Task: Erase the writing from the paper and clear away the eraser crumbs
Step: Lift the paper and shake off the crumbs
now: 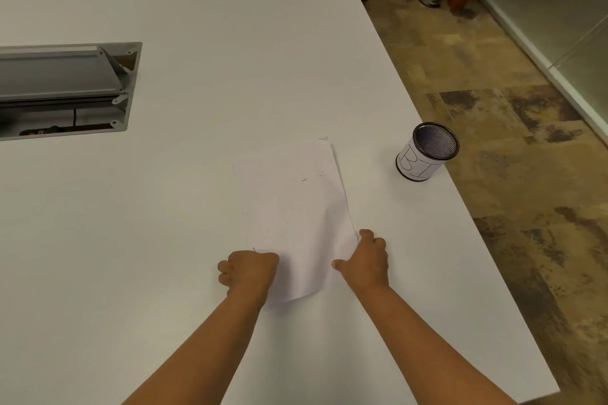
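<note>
A white sheet of paper lies on the white table, slightly curled along its right side, with a few small dark eraser crumbs near its upper part. No writing is legible on it. My left hand is closed on the sheet's near left corner. My right hand grips the sheet's near right edge, fingers curled over it. The near end of the sheet looks lifted and bent between both hands. No eraser is in view.
A mesh cup with a paper label stands right of the sheet, close to the table's right edge. An open cable hatch is set into the table at the left. Bins and a plant stand on the floor beyond.
</note>
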`<state>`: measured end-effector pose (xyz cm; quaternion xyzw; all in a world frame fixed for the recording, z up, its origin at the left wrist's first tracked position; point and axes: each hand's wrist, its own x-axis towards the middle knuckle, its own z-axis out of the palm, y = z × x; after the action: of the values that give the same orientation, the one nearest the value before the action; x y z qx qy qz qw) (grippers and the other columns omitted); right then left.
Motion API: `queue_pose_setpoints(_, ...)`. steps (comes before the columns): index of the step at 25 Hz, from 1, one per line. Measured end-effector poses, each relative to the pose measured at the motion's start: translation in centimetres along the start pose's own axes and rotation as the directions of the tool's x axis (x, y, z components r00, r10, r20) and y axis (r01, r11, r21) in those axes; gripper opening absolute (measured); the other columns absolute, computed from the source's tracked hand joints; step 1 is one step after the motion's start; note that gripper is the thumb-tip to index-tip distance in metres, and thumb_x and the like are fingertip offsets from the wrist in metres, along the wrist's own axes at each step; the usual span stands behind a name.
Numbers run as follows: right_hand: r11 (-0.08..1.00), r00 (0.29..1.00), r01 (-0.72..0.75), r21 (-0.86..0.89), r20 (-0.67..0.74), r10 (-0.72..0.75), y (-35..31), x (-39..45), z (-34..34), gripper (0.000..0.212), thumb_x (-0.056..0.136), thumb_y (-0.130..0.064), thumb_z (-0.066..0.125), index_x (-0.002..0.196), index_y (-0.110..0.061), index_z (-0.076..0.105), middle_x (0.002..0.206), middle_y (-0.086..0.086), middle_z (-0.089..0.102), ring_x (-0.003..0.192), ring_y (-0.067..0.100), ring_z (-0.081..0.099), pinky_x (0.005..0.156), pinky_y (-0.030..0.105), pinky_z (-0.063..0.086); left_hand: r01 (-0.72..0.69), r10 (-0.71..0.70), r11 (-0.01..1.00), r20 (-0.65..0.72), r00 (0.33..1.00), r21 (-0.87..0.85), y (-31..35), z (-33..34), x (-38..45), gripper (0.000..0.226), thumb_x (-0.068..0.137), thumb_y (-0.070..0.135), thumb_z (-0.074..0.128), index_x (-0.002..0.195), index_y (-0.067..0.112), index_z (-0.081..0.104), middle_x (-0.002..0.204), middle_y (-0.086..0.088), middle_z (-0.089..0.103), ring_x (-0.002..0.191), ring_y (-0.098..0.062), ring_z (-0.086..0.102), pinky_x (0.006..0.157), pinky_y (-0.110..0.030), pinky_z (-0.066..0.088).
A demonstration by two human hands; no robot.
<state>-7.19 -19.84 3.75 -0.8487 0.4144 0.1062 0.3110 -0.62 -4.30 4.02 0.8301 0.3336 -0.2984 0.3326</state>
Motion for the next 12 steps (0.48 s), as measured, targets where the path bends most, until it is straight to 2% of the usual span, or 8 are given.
queue_pose_setpoints(5, 1.000, 0.999, -0.011, -0.015, 0.031, 0.012, -0.2, 0.3, 0.1, 0.078, 0.069, -0.018, 0.079, 0.130, -0.009, 0.032, 0.127, 0.016, 0.037, 0.113, 0.031, 0.043, 0.089, 0.037, 0.045, 0.046, -0.039, 0.985, 0.045, 0.998, -0.164, 0.3, -0.2, -0.5, 0.068, 0.070, 0.029, 0.075, 0.120, 0.000, 0.039, 0.128, -0.015, 0.033, 0.114, -0.034, 0.037, 0.080, -0.037, 0.036)
queue_pose_setpoints(10, 0.999, 0.999, -0.018, -0.030, 0.039, 0.020, 0.0, 0.5, 0.0, 0.080, 0.071, -0.017, 0.077, 0.134, -0.011, 0.029, 0.129, 0.016, 0.036, 0.116, 0.032, 0.040, 0.091, 0.038, 0.043, -0.034, 0.029, 0.993, -0.042, 0.999, -0.117, -0.4, -0.1, -0.7, 0.070, 0.066, 0.014, 0.079, 0.121, 0.000, 0.038, 0.127, -0.020, 0.036, 0.112, -0.039, 0.042, 0.092, -0.044, 0.043)
queue_pose_setpoints(12, 1.000, 0.999, -0.017, -0.025, 0.042, 0.018, 0.1, 0.6, 0.0, 0.080, 0.071, -0.016, 0.077, 0.134, -0.011, 0.028, 0.130, 0.016, 0.035, 0.117, 0.032, 0.039, 0.091, 0.039, 0.043, -0.083, 0.073, 0.988, -0.082, 0.994, -0.132, -1.0, -0.1, -0.7, 0.067, 0.065, 0.007, 0.078, 0.120, 0.000, 0.040, 0.126, -0.020, 0.039, 0.109, -0.039, 0.046, 0.092, -0.046, 0.044)
